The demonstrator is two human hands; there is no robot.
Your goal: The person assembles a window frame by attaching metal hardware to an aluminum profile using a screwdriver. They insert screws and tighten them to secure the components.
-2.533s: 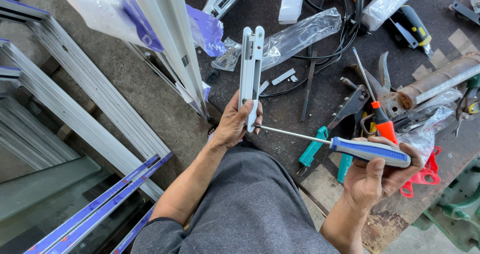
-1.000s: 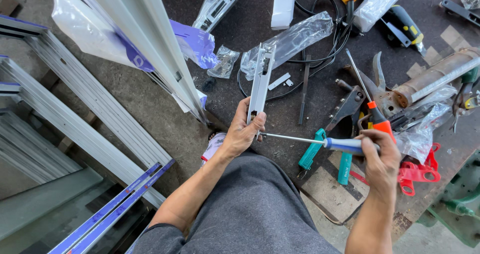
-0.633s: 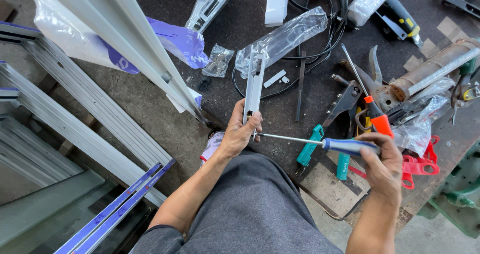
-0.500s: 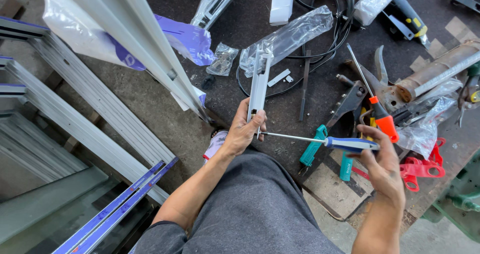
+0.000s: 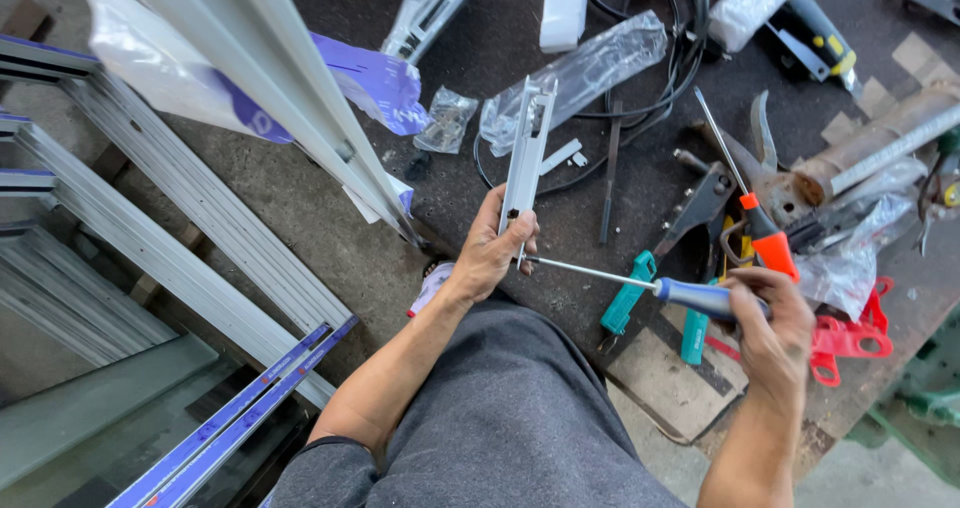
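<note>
My left hand grips the lower end of a long grey metal bracket, which points up and away from me. In my right hand is a screwdriver with a blue handle and a long steel shaft. Its tip touches the bracket's lower end, right beside my left fingers. Both hands are above my knee in grey trousers.
Aluminium window frames lie at the left, one wrapped in plastic. Tools crowd the right: tin snips, an orange-handled screwdriver, a red clamp, teal-handled pliers, a black cable, plastic bags.
My right hand turned over and closed on the screwdriver handle, bringing the tip to the bracket's lower end. The bracket tilted slightly; my left hand kept its grip.
</note>
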